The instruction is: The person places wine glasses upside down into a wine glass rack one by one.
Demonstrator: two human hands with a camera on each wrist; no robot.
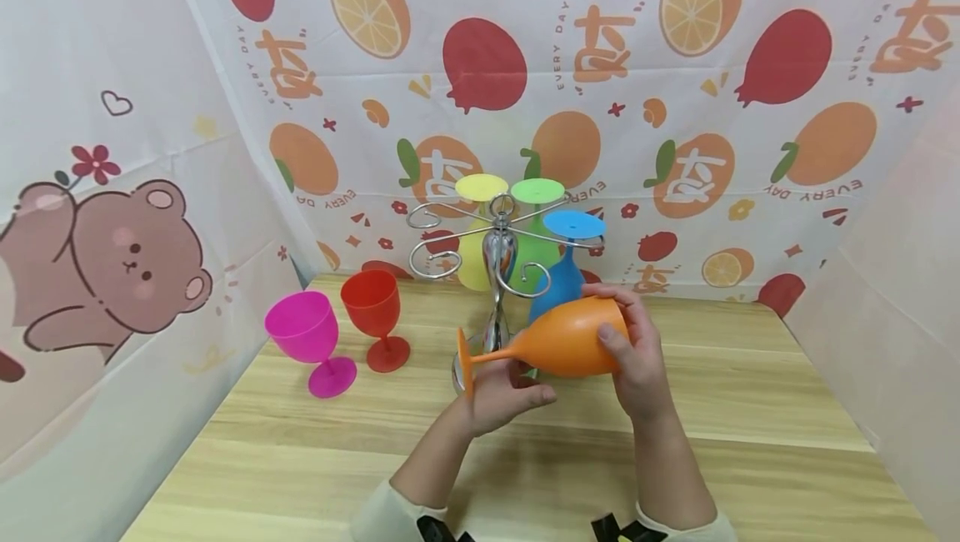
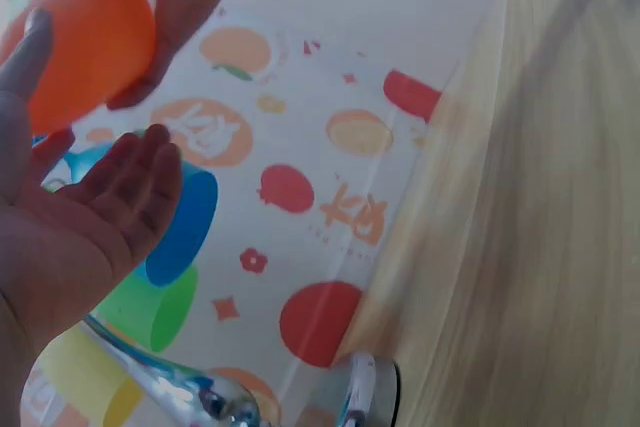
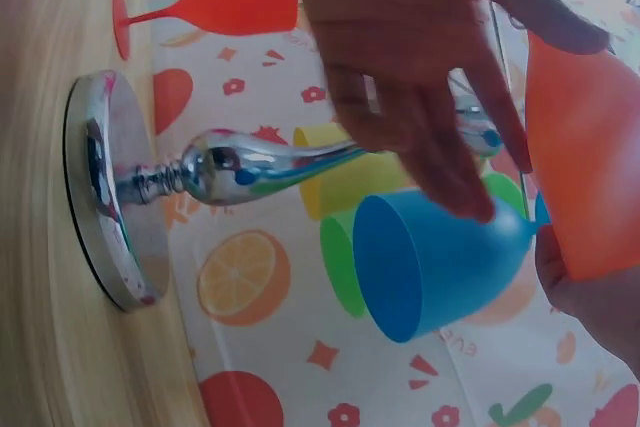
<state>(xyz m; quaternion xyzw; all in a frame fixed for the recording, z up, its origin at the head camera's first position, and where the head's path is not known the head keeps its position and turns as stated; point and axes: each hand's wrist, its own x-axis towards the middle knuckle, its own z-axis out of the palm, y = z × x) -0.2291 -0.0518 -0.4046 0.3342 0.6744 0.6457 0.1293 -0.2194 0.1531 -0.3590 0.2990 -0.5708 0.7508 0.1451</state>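
An orange plastic goblet [image 1: 566, 338] lies sideways in the air, its foot pointing left. My right hand [image 1: 641, 350] grips it around the bowl near the rim. Below the stem is my left hand [image 1: 504, 400], fingers extended and holding nothing; whether it touches the goblet I cannot tell. Behind the hands stands a chrome glass rack [image 1: 498, 254] with curled arms. From it hang upside down a blue goblet [image 3: 440, 262], a green goblet [image 1: 538, 190] and a yellow goblet [image 1: 482, 187]. The orange goblet partly covers the blue one in the head view.
Upright on the left of the wooden table [image 1: 750, 409] stand a magenta goblet [image 1: 303, 329] and a red goblet [image 1: 372, 304]. A fruit-patterned sheet [image 1: 622, 92] hangs close behind the rack. The rack's round base [image 3: 115, 192] rests on the tabletop.
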